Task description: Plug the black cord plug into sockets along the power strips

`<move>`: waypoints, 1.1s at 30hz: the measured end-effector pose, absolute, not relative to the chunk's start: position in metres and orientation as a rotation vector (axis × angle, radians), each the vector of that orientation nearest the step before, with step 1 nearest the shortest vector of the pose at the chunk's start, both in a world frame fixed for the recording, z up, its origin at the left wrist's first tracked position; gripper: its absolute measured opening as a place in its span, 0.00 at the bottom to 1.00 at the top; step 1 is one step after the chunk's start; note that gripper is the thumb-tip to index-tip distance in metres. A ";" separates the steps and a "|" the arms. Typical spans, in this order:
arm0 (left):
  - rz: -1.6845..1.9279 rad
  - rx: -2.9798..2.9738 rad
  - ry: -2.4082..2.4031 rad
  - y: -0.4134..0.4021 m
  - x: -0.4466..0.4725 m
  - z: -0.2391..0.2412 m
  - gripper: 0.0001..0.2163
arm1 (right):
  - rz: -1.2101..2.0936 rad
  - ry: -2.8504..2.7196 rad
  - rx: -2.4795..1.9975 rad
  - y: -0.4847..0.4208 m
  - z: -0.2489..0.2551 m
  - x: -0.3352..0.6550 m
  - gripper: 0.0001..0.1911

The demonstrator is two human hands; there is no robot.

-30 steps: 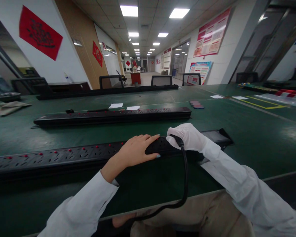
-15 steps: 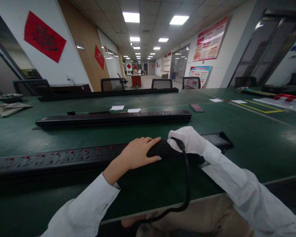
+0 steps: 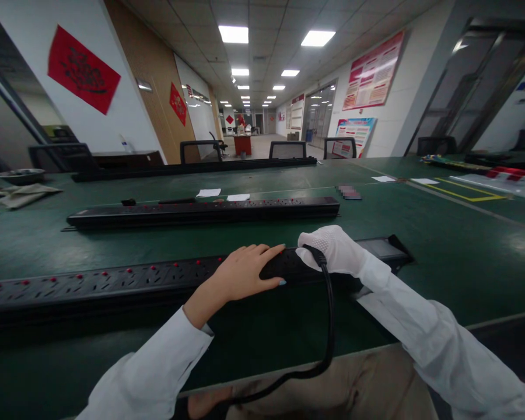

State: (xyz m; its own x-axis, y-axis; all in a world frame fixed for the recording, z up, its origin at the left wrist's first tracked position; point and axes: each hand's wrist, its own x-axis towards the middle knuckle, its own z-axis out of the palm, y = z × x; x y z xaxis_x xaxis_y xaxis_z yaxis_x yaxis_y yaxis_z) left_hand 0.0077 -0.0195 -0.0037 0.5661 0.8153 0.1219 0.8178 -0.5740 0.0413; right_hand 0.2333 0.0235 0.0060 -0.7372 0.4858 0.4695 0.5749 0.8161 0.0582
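Observation:
A long black power strip [image 3: 126, 289] with red buttons along its top lies across the near part of the table. My bare left hand [image 3: 244, 269] rests over it, fingers stretched out and thumb apart on the near side. My right hand [image 3: 326, 248], in a white glove with raised dots, is closed around the plug end of a black power cord [image 3: 329, 309] at the strip's top. The plug's front is hidden by the glove, so I cannot tell how far it sits in a socket. The cord hangs over the table's front edge.
Another black power strip [image 3: 201, 214] lies farther back, with long black pieces [image 3: 192, 169] behind it. White papers [image 3: 238, 198] lie on the green table [image 3: 376, 213]. A bowl [image 3: 20, 175] and cloth [image 3: 30, 196] are at left. Chairs [image 3: 287, 150] stand beyond.
The hanging cord's lower part has shifted slightly left. Both hands keep their places on the power strip. The view has moved very slightly.

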 end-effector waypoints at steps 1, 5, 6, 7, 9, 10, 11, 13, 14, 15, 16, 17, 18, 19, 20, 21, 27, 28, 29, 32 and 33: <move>-0.199 -2.761 -1.443 -0.019 0.008 -0.004 0.31 | -0.273 -2.556 -0.788 0.024 0.006 0.234 0.12; -0.201 -2.762 -1.442 -0.019 0.008 -0.004 0.31 | -0.271 -2.547 -0.790 0.023 0.007 0.234 0.12; -0.200 -2.763 -1.442 -0.019 0.008 -0.004 0.31 | -0.274 -2.546 -0.793 0.023 0.007 0.234 0.12; -0.202 -2.761 -1.443 -0.020 0.008 -0.004 0.31 | -0.278 -2.548 -0.797 0.022 0.007 0.233 0.12; -0.208 -2.760 -1.442 -0.020 0.008 -0.004 0.31 | -0.287 -2.557 -0.809 0.022 0.008 0.233 0.12; -0.212 -2.759 -1.439 -0.020 0.008 -0.004 0.31 | -0.290 -2.560 -0.816 0.022 0.008 0.233 0.12; -0.215 -2.758 -1.435 -0.020 0.008 -0.004 0.31 | -0.289 -2.560 -0.820 0.022 0.008 0.233 0.12; -0.217 -2.756 -1.430 -0.020 0.008 -0.004 0.31 | -0.270 -2.562 -0.818 0.022 0.009 0.233 0.12; -0.215 -2.756 -1.430 -0.020 0.008 -0.004 0.31 | -0.254 -2.562 -0.813 0.022 0.009 0.232 0.12; -0.212 -2.758 -1.433 -0.020 0.008 -0.004 0.31 | -0.235 -2.563 -0.812 0.021 0.009 0.232 0.12; -0.209 -2.760 -1.437 -0.020 0.008 -0.004 0.31 | -0.214 -2.563 -0.815 0.021 0.010 0.232 0.12; -0.206 -2.763 -1.442 -0.020 0.008 -0.004 0.31 | -0.192 -2.562 -0.826 0.020 0.011 0.232 0.12; -0.201 -2.764 -1.448 -0.020 0.008 -0.004 0.31 | -0.170 -2.559 -0.840 0.020 0.011 0.232 0.12; -0.197 -2.762 -1.455 -0.020 0.008 -0.004 0.31 | -0.150 -2.556 -0.854 0.019 0.012 0.232 0.11; -0.194 -2.756 -1.463 -0.020 0.008 -0.004 0.31 | -0.132 -2.554 -0.866 0.019 0.012 0.231 0.11; -0.191 -2.747 -1.471 -0.020 0.009 -0.004 0.31 | -0.117 -2.555 -0.874 0.019 0.012 0.231 0.11; -0.138 -2.623 -1.631 -0.024 0.005 -0.002 0.36 | -0.056 -2.557 -0.895 0.023 0.010 0.233 0.10; -0.126 -2.604 -1.656 -0.025 0.002 -0.002 0.37 | -0.049 -2.555 -0.899 0.023 0.010 0.233 0.10; -0.114 -2.590 -1.673 -0.025 -0.002 -0.002 0.37 | -0.043 -2.554 -0.903 0.023 0.010 0.233 0.10; -0.076 -2.572 -1.716 -0.025 -0.014 -0.001 0.38 | -0.032 -2.550 -0.900 0.022 0.011 0.233 0.10; -0.061 -2.584 -1.725 -0.024 -0.017 0.000 0.38 | -0.031 -2.549 -0.894 0.022 0.011 0.234 0.10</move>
State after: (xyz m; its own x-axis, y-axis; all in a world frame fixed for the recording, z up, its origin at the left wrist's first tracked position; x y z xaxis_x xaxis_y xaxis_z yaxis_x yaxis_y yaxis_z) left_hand -0.0170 -0.0244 -0.0002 0.3832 0.9222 0.0518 0.9236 -0.3834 -0.0066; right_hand 0.2335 0.0217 0.0111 -0.6962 0.5897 0.4093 0.5994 0.7913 -0.1205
